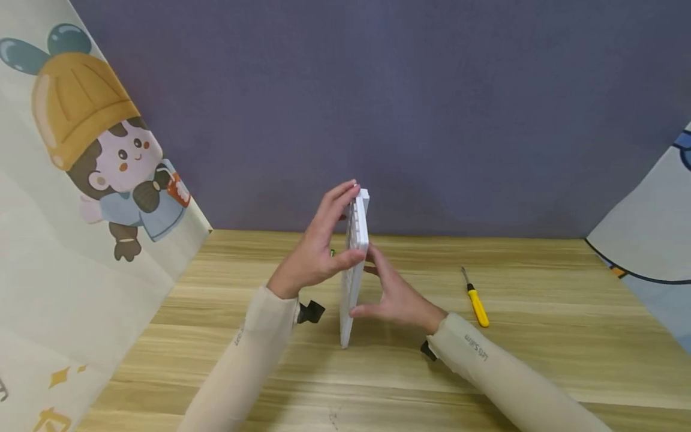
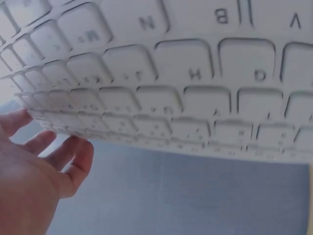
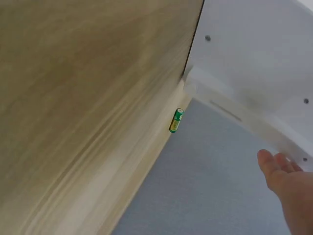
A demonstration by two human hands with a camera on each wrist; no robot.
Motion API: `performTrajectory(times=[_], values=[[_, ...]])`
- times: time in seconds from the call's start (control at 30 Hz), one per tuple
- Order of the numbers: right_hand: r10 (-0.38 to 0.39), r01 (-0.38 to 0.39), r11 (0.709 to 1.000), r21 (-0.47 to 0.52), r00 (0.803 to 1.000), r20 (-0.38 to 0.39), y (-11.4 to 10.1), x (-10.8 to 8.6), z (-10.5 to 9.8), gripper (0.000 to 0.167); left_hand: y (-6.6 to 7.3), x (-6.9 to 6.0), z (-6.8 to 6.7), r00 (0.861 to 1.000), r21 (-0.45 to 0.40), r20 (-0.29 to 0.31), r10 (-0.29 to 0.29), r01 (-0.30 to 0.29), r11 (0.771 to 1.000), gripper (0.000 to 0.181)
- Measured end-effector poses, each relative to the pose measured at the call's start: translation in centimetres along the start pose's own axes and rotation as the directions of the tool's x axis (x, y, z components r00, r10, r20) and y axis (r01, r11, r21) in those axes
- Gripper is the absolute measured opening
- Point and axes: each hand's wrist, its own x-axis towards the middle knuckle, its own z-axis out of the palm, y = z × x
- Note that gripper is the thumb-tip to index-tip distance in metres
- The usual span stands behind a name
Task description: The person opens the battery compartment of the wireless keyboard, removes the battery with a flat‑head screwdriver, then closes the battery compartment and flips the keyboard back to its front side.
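Note:
A white keyboard [image 1: 351,294] stands on edge above the table, seen nearly side-on in the head view. My left hand [image 1: 315,249] grips its upper part, thumb on the near edge and fingers over the far end. Its keys [image 2: 195,68] fill much of the left wrist view, letters upside down. On the other side, my right hand [image 1: 399,299] holds the keyboard with thumb and fingers spread against it. The right wrist view shows the back [image 3: 249,54], with small screws and a raised ridge that the fingertips [image 3: 266,159] meet.
A yellow-handled screwdriver [image 1: 477,307] lies on the wooden table [image 1: 540,360] to the right. Behind the keyboard, a green battery [image 3: 176,120] sits near the table's far edge. A grey-blue panel [image 1: 399,120] rises at the back, and a cartoon-printed sheet [image 1: 43,252] borders the left.

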Motion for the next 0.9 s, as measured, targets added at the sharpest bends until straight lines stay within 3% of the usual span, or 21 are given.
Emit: performTrajectory(times=[0.17,0.3,0.53,0.9], values=[[0.016,-0.017,0.998,-0.057,1.0,-0.005,-0.1,-0.1,-0.3,0.116,0.2,0.1,0.5,0.999,0.014,-0.047,-0.015,0.016,1.0,0.092],[-0.002,0.002,0.999,-0.034,1.0,-0.005,-0.4,0.0,-0.8,0.113,0.1,0.1,0.7,0.997,0.019,-0.08,0.004,-0.003,1.0,0.092],[-0.126,0.127,0.992,0.019,0.991,-0.042,-4.1,1.0,-2.4,0.112,-0.1,0.3,0.9,0.994,0.006,-0.106,0.029,-0.029,1.0,0.094],[-0.24,0.24,0.971,-0.017,0.967,-0.085,-5.9,2.2,-4.6,0.112,-0.5,0.9,1.3,0.989,0.001,-0.149,0.015,-0.015,1.0,0.094]])
